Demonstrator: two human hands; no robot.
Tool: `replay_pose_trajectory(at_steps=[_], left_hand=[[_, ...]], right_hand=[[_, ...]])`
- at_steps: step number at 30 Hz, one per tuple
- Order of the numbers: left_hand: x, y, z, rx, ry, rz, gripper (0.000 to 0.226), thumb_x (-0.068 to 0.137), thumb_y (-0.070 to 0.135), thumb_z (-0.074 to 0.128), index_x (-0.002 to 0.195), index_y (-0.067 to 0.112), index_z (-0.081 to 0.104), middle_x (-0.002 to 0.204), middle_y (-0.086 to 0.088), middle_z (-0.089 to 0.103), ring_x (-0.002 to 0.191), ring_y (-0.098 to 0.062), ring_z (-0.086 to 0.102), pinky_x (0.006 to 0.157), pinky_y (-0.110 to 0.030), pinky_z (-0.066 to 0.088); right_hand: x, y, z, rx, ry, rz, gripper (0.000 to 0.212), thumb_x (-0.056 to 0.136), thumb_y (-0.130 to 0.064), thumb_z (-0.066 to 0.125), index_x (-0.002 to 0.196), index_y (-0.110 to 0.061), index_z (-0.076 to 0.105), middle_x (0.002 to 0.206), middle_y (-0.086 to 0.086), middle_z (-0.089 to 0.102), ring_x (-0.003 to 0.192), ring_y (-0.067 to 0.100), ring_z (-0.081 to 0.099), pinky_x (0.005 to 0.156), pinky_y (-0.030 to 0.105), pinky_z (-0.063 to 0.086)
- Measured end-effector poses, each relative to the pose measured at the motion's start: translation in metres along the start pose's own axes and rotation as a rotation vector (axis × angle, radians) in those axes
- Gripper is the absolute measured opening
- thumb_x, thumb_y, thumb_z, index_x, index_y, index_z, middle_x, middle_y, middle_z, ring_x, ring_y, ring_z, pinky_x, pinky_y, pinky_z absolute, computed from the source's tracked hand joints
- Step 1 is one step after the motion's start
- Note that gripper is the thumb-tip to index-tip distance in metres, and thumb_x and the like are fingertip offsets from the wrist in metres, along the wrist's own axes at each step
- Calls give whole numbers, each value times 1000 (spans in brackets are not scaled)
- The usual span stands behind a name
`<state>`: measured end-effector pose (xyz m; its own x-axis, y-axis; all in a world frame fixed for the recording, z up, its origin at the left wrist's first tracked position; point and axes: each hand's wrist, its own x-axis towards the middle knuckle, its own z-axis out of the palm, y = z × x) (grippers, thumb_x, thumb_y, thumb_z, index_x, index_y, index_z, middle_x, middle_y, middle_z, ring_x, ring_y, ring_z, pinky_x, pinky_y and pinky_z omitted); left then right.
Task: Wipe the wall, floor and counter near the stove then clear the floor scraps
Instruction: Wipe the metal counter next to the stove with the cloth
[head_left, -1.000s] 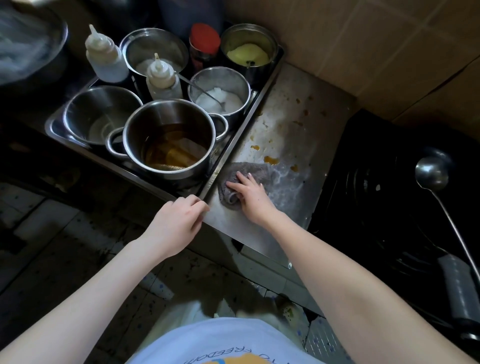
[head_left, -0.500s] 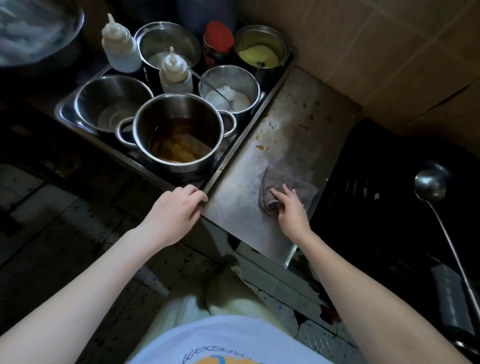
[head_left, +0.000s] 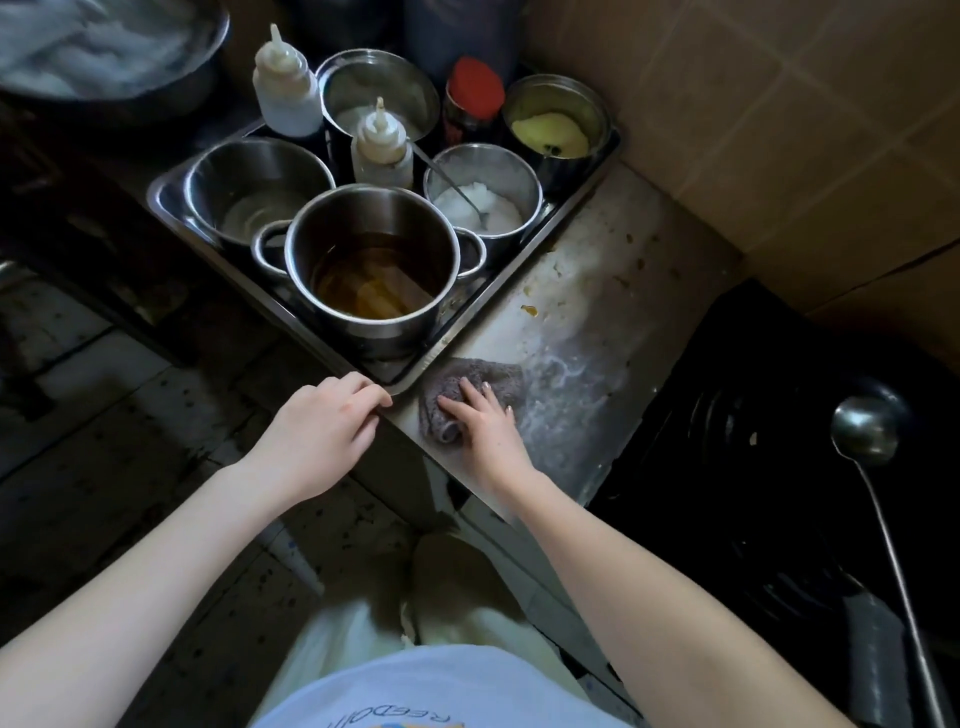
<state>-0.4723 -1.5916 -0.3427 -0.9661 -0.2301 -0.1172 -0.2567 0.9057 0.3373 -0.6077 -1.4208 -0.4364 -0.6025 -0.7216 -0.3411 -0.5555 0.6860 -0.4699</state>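
With my right hand (head_left: 483, 423) spread flat on the cloth (head_left: 452, 382) at the table's (head_left: 587, 364) near corner, center frame, and my left hand (head_left: 322, 431) curled over its edge, I should press firmly and sweep toward the yellow stains (head_left: 530, 310) beside the tray (head_left: 156, 200).

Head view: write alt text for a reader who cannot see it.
The right hand presses a grey cloth onto the stained steel counter beside a black stove; the left hand holds the corner of a tray of pots.
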Motion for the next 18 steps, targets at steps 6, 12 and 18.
replay_pose_trajectory(at_steps=[6,12,18], left_hand=[[12,16,-1,-22,32,-13,27,95,24,50,120,20,59,120,3,58,98,-18,59,80,-30,46],[25,29,1,-42,60,-9,27,95,24,48,120,20,58,119,3,57,100,-18,57,83,-32,45],[29,33,5,-28,63,1,26,95,24,47,118,19,58,118,1,58,98,-21,57,80,-34,46]], right_hand=[[26,15,-25,5,46,29,69,84,10,46,139,-32,42,158,0,17,147,26,5,115,59,8],[54,40,-57,49,131,131,67,85,10,39,137,-32,45,158,-1,20,147,24,8,115,58,6],[58,90,-92,150,230,348,63,87,9,38,136,-30,47,157,-1,23,146,26,10,117,55,13]])
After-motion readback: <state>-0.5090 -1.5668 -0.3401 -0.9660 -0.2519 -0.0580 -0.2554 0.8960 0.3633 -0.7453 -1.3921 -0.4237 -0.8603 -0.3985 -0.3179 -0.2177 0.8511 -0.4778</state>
